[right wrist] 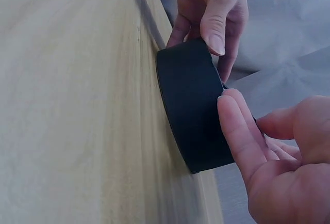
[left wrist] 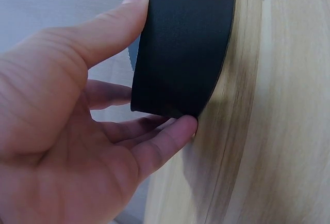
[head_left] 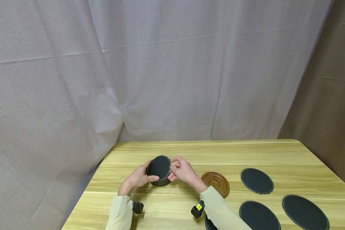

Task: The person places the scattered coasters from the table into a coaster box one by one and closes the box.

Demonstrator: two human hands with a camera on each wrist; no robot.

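Observation:
A short black round coaster holder stands on the wooden table, with a black stitched-edge coaster tilted at its top. My left hand grips the holder from the left, thumb over the front rim and fingers around the side. In the left wrist view the holder's smooth wall fills much of the picture. From the right, my right hand pinches the coaster's edge between thumb and fingers. In the right wrist view its fingertips lie right at the holder's rim, hiding most of the coaster.
A brown round lid with a raised ring lies beside my right forearm. Several black stitched coasters, among them one at the back and one at the far right, lie on the table. Another is partly under my right sleeve. Grey curtain hangs behind.

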